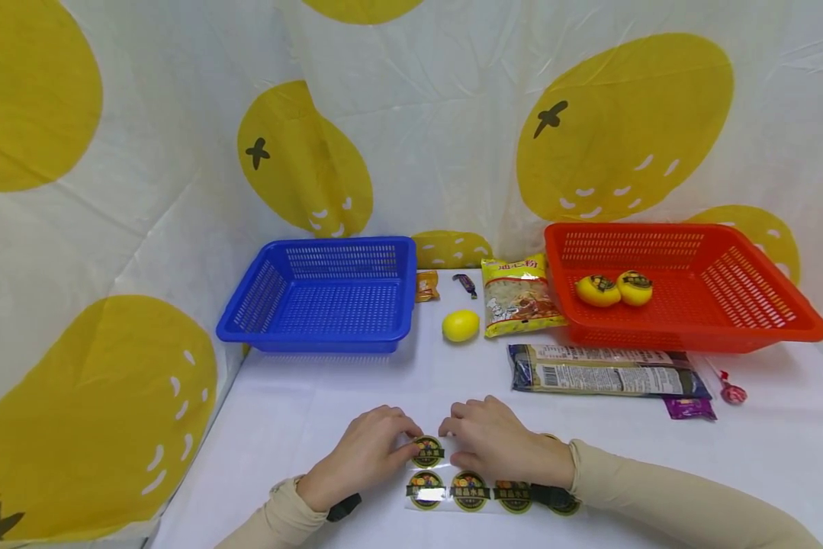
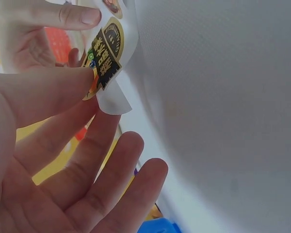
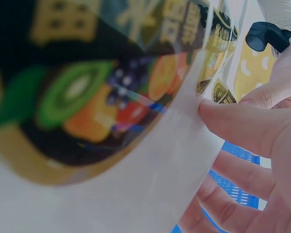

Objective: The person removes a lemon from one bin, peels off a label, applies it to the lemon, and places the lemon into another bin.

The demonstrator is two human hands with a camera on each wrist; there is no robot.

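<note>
A sheet of round stickers (image 1: 469, 490), black and gold with fruit pictures, lies at the front of the table. My left hand (image 1: 370, 451) pinches its corner between thumb and index finger, at a round sticker (image 2: 106, 53); the other fingers are spread. Beside it, my right hand (image 1: 496, 441) pinches the sheet's far edge, its thumb on the printed face in the right wrist view and its fingers behind. The sheet bends upward there, and my right forearm covers part of it. Whether the sticker has lifted from its backing I cannot tell.
Behind the hands stand a blue basket (image 1: 345, 339) and a red basket (image 1: 699, 332) with two labelled lemons (image 1: 598, 291). Between them lie a plain lemon (image 1: 461, 325), a yellow food packet (image 1: 521, 297) and small candies. A long dark packet (image 1: 606, 371), purple candy (image 1: 689, 409) and lollipop (image 1: 733, 393) lie right.
</note>
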